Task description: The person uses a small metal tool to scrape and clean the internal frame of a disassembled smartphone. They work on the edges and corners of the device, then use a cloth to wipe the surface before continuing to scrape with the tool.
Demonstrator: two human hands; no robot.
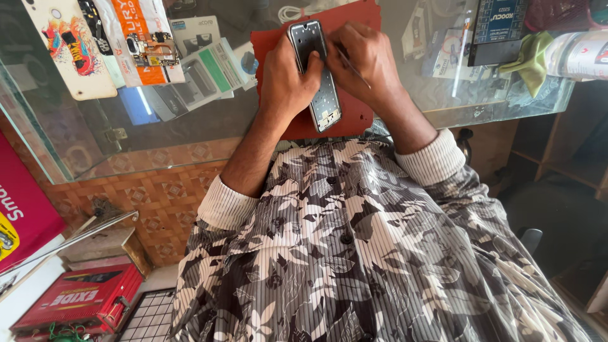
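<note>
An opened phone frame (320, 82), dark inside with a grey rim, lies on a red mat (354, 117) on the glass counter. My left hand (286, 82) grips its left edge, the thumb pressed on the inside. My right hand (364, 60) is on the right side of the phone and holds a thin metal tool (353, 66), its tip pointing down to the right past the phone. Both forearms reach out from a grey leaf-patterned shirt.
The glass counter (126, 126) carries a white phone case with a colourful print (69, 44), a small circuit board (149, 47), packets and boxes at left. A dark box (497, 28), a green cloth (532, 57) and a white bottle (579, 54) are at right. A red box (79, 297) lies on the floor.
</note>
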